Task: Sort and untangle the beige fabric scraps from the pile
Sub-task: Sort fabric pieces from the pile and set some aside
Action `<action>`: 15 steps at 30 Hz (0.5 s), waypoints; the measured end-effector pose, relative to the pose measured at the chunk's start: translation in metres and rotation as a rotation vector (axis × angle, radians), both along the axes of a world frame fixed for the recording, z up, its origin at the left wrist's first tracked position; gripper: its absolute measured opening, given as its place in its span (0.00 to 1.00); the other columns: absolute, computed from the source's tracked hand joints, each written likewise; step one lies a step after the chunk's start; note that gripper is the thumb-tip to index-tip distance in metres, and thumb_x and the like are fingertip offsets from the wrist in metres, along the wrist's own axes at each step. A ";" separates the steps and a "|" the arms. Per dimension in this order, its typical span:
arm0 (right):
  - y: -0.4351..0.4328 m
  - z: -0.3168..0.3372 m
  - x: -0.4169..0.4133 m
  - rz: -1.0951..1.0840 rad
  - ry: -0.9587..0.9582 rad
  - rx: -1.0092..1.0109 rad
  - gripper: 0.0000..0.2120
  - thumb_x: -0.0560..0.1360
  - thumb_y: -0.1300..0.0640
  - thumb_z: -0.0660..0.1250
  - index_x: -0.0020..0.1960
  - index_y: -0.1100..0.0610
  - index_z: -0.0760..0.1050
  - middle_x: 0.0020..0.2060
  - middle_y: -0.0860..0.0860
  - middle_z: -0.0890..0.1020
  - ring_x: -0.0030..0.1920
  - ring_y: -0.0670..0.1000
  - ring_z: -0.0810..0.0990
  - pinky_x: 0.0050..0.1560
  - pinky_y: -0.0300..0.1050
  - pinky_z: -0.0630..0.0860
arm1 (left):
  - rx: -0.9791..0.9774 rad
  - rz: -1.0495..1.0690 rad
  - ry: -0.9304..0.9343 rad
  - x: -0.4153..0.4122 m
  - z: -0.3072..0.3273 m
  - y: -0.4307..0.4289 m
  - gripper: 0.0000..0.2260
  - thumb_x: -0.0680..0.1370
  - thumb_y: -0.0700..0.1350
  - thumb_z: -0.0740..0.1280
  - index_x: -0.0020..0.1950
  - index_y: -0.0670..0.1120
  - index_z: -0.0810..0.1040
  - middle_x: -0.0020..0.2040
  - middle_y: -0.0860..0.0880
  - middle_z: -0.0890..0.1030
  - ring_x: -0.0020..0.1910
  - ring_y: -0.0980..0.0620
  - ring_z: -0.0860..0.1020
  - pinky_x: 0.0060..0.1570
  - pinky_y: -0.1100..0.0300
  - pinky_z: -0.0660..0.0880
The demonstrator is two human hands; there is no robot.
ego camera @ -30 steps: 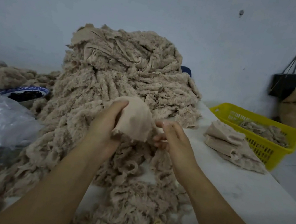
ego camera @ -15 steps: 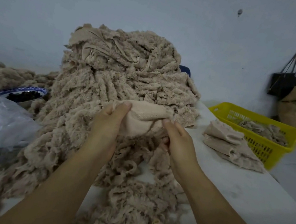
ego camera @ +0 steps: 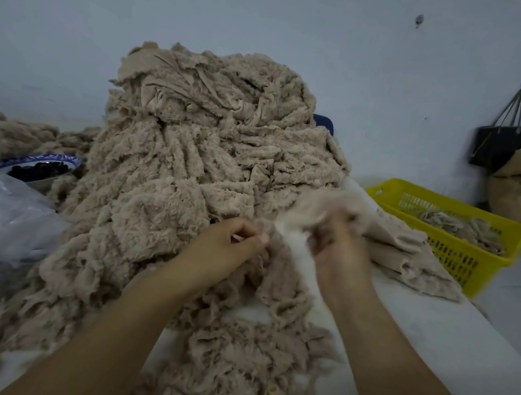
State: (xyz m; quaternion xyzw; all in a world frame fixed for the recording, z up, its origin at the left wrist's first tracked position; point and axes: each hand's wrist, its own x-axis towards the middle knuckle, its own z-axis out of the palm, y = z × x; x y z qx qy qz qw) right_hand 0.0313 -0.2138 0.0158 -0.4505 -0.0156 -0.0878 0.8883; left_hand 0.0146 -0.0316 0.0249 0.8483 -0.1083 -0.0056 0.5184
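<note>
The pile point(ego camera: 196, 160) of beige scraps rises at twelve o'clock, nearer the left hand point(ego camera: 227, 250), whose curled fingers pinch its fringe, while the blurred right hand point(ego camera: 339, 254) seems to clutch a loose scrap point(ego camera: 312, 205) stretching toward one o'clock.

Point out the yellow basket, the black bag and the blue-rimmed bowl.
yellow basket point(ego camera: 454, 258), head view, on its lattice front wall.
black bag point(ego camera: 499, 144), head view, on the middle of its body.
blue-rimmed bowl point(ego camera: 36, 158), head view, on its patterned rim.
</note>
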 end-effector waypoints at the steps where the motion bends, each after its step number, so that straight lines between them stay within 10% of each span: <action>1: -0.009 0.002 0.004 -0.060 -0.039 0.179 0.17 0.74 0.42 0.68 0.53 0.55 0.80 0.48 0.51 0.85 0.42 0.47 0.85 0.38 0.36 0.80 | 0.012 0.010 -0.003 0.001 -0.002 0.000 0.08 0.80 0.55 0.66 0.50 0.53 0.80 0.42 0.58 0.82 0.38 0.64 0.78 0.42 0.64 0.72; 3: -0.019 -0.001 0.009 -0.128 -0.008 0.176 0.26 0.70 0.38 0.69 0.62 0.51 0.75 0.59 0.50 0.79 0.48 0.49 0.86 0.48 0.41 0.82 | 0.065 0.020 -0.011 0.002 -0.006 0.000 0.06 0.81 0.53 0.65 0.54 0.53 0.79 0.48 0.57 0.81 0.47 0.59 0.79 0.48 0.60 0.75; 11: 0.010 -0.042 0.015 0.011 0.054 -1.574 0.14 0.79 0.44 0.64 0.40 0.52 0.69 0.39 0.50 0.73 0.41 0.51 0.73 0.32 0.41 0.63 | 0.263 -0.014 -0.128 0.013 -0.027 0.003 0.08 0.81 0.50 0.65 0.60 0.55 0.75 0.62 0.55 0.75 0.53 0.62 0.76 0.47 0.69 0.72; 15: 0.018 -0.041 0.006 0.115 -0.071 -1.283 0.13 0.81 0.53 0.61 0.38 0.44 0.66 0.33 0.44 0.74 0.30 0.38 0.73 0.28 0.30 0.66 | 0.319 -0.200 -0.209 0.012 -0.036 0.001 0.25 0.82 0.44 0.63 0.77 0.60 0.63 0.75 0.65 0.60 0.67 0.69 0.66 0.58 0.77 0.63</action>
